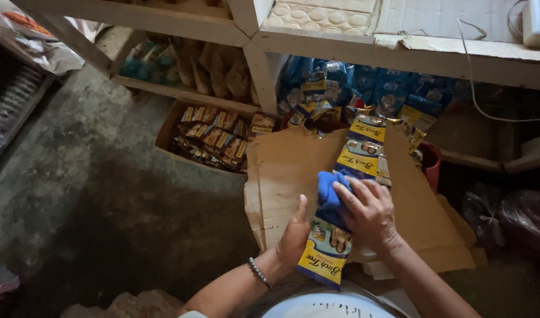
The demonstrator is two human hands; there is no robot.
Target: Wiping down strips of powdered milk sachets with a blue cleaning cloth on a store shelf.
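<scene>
Item: strip of sachets [340, 206] (blue and yellow), lying over a cardboard sheet [282, 171]. My left hand [293, 235] grips its lower end, fingers closed; my right hand [370, 212] presses a blue cloth [328, 191] against it.

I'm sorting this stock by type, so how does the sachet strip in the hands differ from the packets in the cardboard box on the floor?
The sachet strip is blue and yellow; the boxed packets are brown and orange. The strip lies stretched over cardboard, pinned by the left hand, with the right hand pressing a blue cloth on it; the packets sit untouched. Both are shiny.
</scene>
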